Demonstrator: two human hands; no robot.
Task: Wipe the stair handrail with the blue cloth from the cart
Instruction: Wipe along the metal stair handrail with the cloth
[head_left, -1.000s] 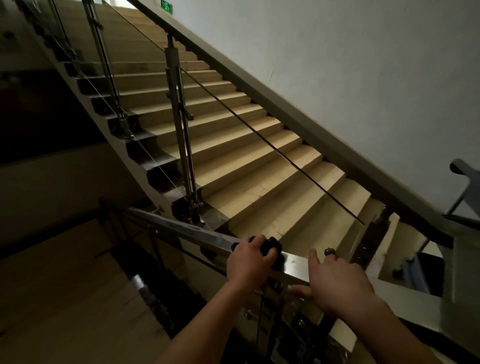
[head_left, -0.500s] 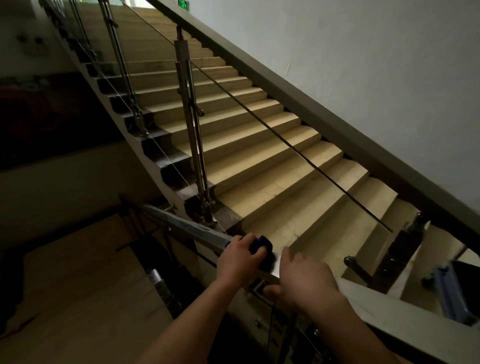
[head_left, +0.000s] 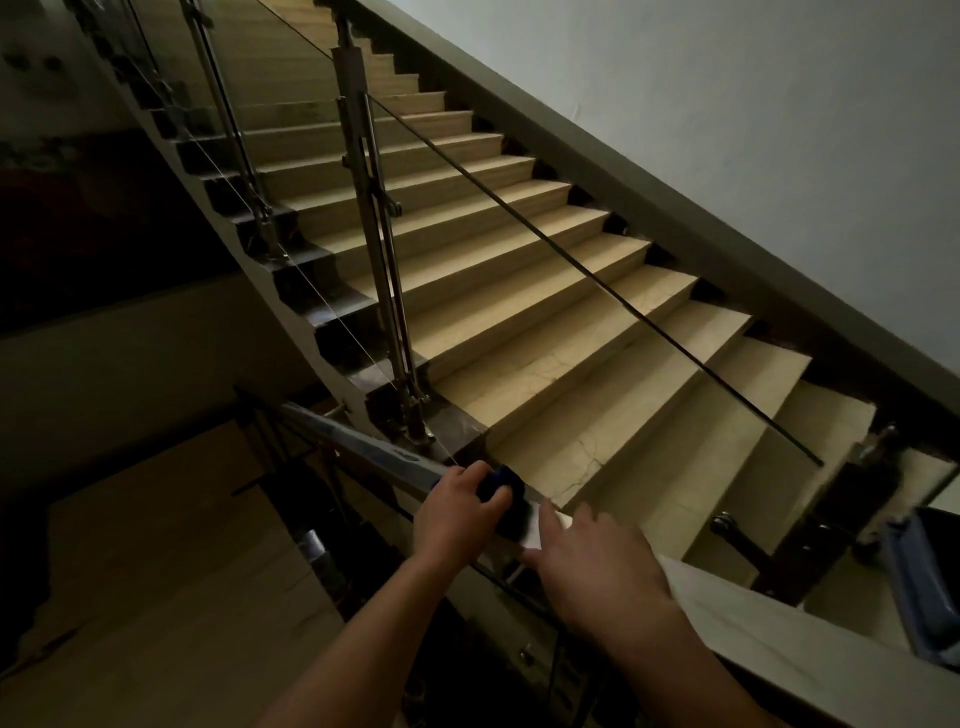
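The left hand (head_left: 457, 512) curls over the handrail (head_left: 358, 447) and grips the blue cloth (head_left: 503, 482) against its top — a dark fold of cloth shows just past the knuckles. Just to the right, the right hand (head_left: 597, 566) rests on the same rail with fingers loosely straight, holding nothing. Beyond the rail, pale stairs (head_left: 519, 322) climb to the far left — a steel post (head_left: 374, 234) stands at their edge.

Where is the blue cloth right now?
Low in the head view's centre, the blue cloth sits on the handrail under the left hand, with the right hand just beside it.
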